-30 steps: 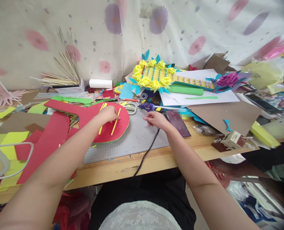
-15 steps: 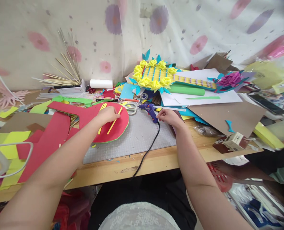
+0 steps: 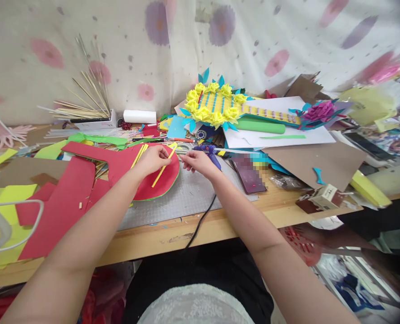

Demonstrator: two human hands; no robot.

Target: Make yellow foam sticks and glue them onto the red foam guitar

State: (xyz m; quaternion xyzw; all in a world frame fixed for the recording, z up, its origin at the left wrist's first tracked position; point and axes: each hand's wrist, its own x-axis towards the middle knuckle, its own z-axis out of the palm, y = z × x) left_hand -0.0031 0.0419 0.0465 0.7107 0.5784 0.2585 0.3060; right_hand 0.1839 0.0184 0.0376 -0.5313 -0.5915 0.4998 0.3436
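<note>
My left hand (image 3: 155,160) pinches a thin yellow paper strip (image 3: 158,177) over the round end of a red guitar-shaped cutout (image 3: 146,192). More yellow strips (image 3: 139,155) lie on the red paper beside that hand's wrist. Just to the right of the strip, my right hand (image 3: 196,161) hovers with loosely bent fingers, apparently holding nothing. Behind it, a purple hot glue gun (image 3: 214,158) rests on the grey cutting mat (image 3: 189,192), partly covered by the hand. Its black cord (image 3: 203,220) runs down over the table's front edge.
A decorated yellow paper guitar (image 3: 216,105) with yellow roses lies at the back. A phone (image 3: 249,173) is right of the mat. Skewers (image 3: 92,96) stand in a box at the back left. Red and yellow paper (image 3: 26,195) covers the left; a small carton (image 3: 321,198) sits right.
My right hand has left the glue gun and moved left, close to my left hand. The yellow strip's upper end now reaches higher, beyond the fingers. The phone has come into view.
</note>
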